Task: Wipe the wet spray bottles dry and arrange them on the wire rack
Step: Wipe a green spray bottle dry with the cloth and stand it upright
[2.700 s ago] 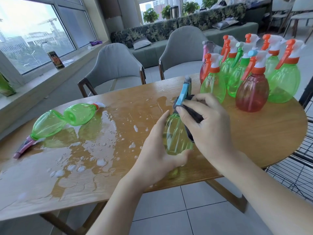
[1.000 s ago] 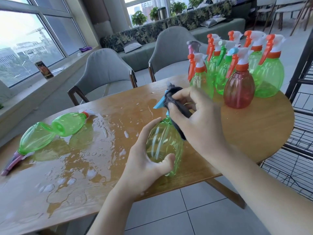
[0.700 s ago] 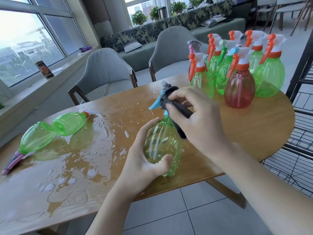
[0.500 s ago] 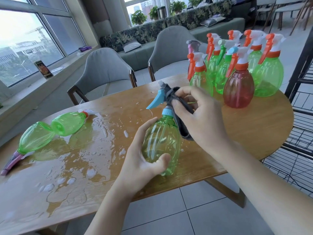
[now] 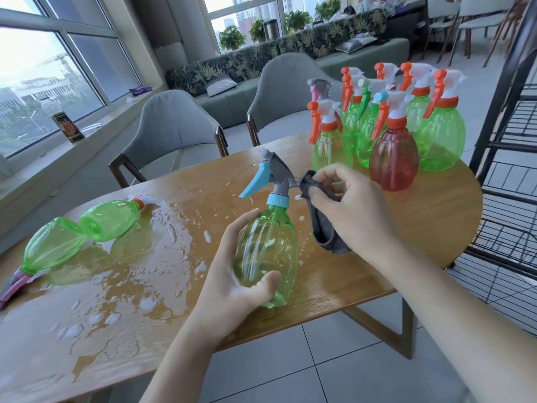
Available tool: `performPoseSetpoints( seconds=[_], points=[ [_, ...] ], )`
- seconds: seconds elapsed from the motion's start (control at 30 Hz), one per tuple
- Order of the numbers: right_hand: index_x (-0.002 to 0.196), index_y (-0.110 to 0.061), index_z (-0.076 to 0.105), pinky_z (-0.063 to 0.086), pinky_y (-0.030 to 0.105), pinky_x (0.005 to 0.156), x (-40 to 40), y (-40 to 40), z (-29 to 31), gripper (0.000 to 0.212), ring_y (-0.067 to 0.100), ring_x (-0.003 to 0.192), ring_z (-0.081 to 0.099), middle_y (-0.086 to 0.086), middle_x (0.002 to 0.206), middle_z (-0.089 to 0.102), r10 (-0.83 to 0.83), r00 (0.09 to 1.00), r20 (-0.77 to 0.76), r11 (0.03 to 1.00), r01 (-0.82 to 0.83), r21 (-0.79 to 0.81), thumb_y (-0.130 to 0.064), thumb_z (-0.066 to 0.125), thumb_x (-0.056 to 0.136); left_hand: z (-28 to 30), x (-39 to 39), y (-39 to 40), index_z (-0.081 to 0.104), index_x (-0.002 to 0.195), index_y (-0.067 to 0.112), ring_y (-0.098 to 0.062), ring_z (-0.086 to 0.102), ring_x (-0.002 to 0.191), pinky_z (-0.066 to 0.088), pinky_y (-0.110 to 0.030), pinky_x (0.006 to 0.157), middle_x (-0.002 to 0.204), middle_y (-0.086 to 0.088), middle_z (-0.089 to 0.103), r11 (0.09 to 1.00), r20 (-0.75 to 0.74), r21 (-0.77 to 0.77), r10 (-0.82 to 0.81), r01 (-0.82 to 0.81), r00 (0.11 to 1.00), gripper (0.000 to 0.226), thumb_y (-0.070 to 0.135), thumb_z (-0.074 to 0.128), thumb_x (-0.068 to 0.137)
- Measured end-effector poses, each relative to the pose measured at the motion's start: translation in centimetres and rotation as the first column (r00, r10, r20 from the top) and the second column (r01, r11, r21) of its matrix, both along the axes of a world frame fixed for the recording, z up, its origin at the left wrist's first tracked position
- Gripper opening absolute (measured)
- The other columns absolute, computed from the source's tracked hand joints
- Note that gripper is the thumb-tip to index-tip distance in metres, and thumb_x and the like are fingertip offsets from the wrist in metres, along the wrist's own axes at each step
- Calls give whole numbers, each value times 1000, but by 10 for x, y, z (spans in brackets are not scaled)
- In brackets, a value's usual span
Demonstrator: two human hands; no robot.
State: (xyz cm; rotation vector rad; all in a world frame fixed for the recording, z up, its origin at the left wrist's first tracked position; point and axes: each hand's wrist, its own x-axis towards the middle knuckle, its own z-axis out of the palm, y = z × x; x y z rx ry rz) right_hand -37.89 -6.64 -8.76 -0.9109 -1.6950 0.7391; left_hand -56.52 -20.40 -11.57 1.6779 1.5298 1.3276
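We are looking down at one rounded wooden tabletop [image 5: 436,228], wet with puddles across its left half, with one black wire rack [image 5: 511,175] standing at its right edge. Behind it are sitting two grey upholstered chairs [image 5: 174,126]. On the far right corner we are counting roughly eight upright plastic spray bottles [image 5: 436,135], mostly green, one of them a red bottle [image 5: 393,161]. Two green bottles [image 5: 81,237] are lying on their sides in the water at left. Our left hand [image 5: 232,280] is curling round the belly of one green bottle with a blue trigger [image 5: 266,254], holding it upright above the near edge. Our right hand [image 5: 351,210] is pinching one dark grey cloth [image 5: 322,225] just beside the bottle's neck.
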Motion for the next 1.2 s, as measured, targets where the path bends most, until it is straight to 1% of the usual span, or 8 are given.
performPoseSetpoints(
  seconds=[0.17, 0.37, 0.5, 0.57, 0.73, 0.97, 1.13, 1.2],
  points=[
    [91, -25, 66, 47, 10, 65, 20, 5, -16, 10, -1, 85, 64, -12, 87, 69, -52, 997, -64, 997, 48, -68, -18, 72, 95, 1, 8, 14, 38, 154, 52, -12, 46, 149, 39, -55, 122, 157, 21, 48, 999, 2, -33, 33, -33, 999, 88, 55, 84, 79],
    [93, -23, 68, 49, 16, 69, 50, 20, -29, 7, 0, 80, 64, -13, 86, 69, -217, 972, -92, 974, 209, -92, -20, 74, 92, 7, 30, 66, 24, 156, 54, 36, 28, 129, 31, -20, 111, 138, 59, 29, 996, -45, -81, 33, -36, 998, 92, 44, 83, 86],
    [90, -28, 67, 53, 25, 72, 72, 29, -35, 10, 0, 80, 64, -14, 86, 69, -321, 939, -121, 939, 299, -171, -22, 75, 90, 9, 46, 108, 16, 163, 41, 9, 34, 134, 31, -32, 117, 150, 31, 31, 990, -66, -110, 79, -86, 995, 104, 38, 87, 87],
    [89, -29, 66, 52, 25, 72, 80, 30, -37, 11, -1, 80, 63, -14, 85, 68, -346, 930, -124, 928, 319, -195, -22, 75, 90, 7, 54, 126, 24, 154, 41, 1, 36, 134, 33, -30, 112, 136, 32, 40, 987, -67, -112, 111, -118, 992, 94, 28, 89, 88],
    [92, -24, 68, 51, 24, 73, 93, 30, -40, 8, 0, 82, 63, -12, 87, 69, -371, 921, -116, 914, 340, -222, -22, 76, 91, -1, 70, 154, 24, 158, 36, -5, 41, 137, 37, -37, 121, 146, 17, 44, 983, -73, -85, 158, -164, 985, 104, 20, 93, 83],
    [93, -18, 69, 44, 6, 65, 106, 25, -40, 6, -9, 77, 61, -10, 86, 70, -354, 928, -120, 918, 320, -234, -19, 75, 91, 3, 80, 159, 22, 163, 28, -12, 44, 143, 34, -28, 109, 161, 5, 45, 972, -71, -121, 193, -201, 979, 110, 23, 95, 81],
    [88, -28, 70, 54, 32, 77, 94, 9, -34, 8, 6, 84, 67, -12, 84, 72, -265, 953, -146, 938, 220, -269, -26, 78, 89, 6, 52, 132, 11, 169, 35, -21, 36, 156, 36, -41, 122, 174, 1, 31, 970, -43, -133, 200, -204, 979, 125, 27, 96, 78],
    [87, -27, 70, 53, 31, 74, 75, -3, -27, 9, 6, 81, 67, -13, 79, 71, -172, 970, -172, 955, 121, -270, -24, 78, 89, 8, 29, 110, 12, 169, 35, -18, 34, 157, 34, -39, 123, 174, 3, 30, 960, -46, -110, 254, -258, 966, 119, 32, 92, 81]
  ],
)
